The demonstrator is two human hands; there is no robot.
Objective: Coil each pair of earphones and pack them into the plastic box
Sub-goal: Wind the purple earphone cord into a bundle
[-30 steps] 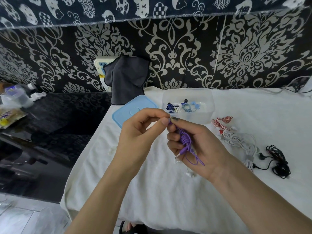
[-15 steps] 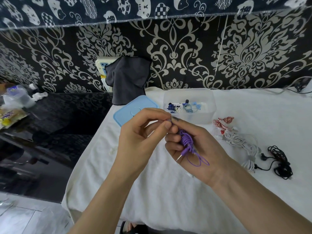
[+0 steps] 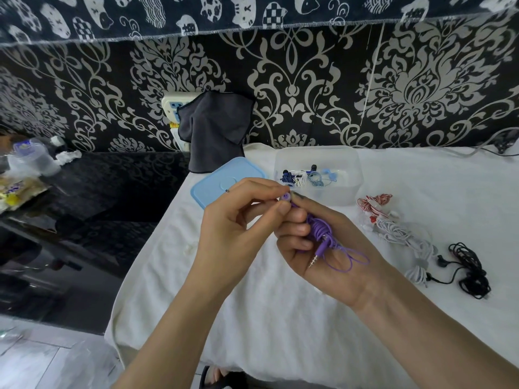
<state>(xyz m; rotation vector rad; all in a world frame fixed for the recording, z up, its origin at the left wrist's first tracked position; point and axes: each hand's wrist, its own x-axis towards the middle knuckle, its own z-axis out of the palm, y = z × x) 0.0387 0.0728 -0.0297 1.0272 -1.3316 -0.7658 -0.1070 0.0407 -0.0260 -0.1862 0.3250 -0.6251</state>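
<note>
A coiled purple pair of earphones lies in my right hand, whose fingers curl around the bundle; its jack and a loose loop hang out at the palm. My left hand pinches a purple earbud at the top of the coil between thumb and forefinger. Behind my hands stands the clear plastic box, holding blue and white coiled earphones. Red-and-white earphones, white earphones and black earphones lie loose on the white cloth to the right.
The box's light blue lid lies left of the box. A dark cloth hangs on the patterned wall over a socket. A dark glossy table with bottles and packets stands at the left. The white cloth ends near me.
My left hand has worked its pinch up to the top of the coil, and a purple earbud now shows between its fingertips. The loose loop at my right palm has shifted slightly.
</note>
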